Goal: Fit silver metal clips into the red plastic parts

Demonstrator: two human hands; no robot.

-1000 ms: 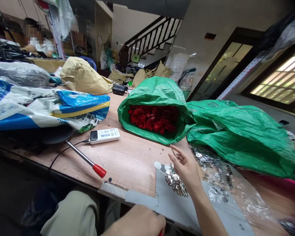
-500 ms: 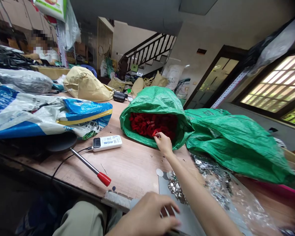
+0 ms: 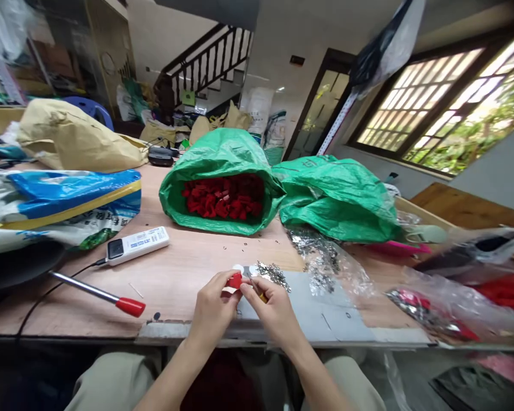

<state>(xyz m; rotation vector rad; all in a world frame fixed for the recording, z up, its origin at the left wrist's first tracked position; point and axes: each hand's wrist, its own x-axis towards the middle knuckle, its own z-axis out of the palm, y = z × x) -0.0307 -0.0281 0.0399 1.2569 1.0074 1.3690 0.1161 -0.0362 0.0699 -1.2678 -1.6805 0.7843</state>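
Observation:
My left hand [image 3: 216, 305] pinches a small red fabric piece [image 3: 235, 280] above the front of the table. Close beside it, my right hand [image 3: 272, 305] is closed on a slim pointed metal tool [image 3: 252, 279] with a bit of yellow [image 3: 263, 297] showing between the fingers; its exact kind is hard to make out. The two hands almost touch at the red piece. Beyond them lies a green woven sack [image 3: 223, 154], its mouth towards me, full of similar red pieces [image 3: 223, 197]. Small shiny metal parts [image 3: 274, 274] lie heaped on a grey sheet [image 3: 300, 302] just past my right hand.
A white power bank [image 3: 139, 245] with a cable and a red-handled lever [image 3: 131, 306] are on the left. Another green sack [image 3: 338, 200] lies right, beside clear plastic [image 3: 325, 268] with metal parts. A blue-white bag [image 3: 72, 200] and brown sack [image 3: 77, 137] sit at left.
My right hand has drawn back from the sack's mouth to the table's front. My left hand has risen to meet it and now holds a red piece. The view has swung right.

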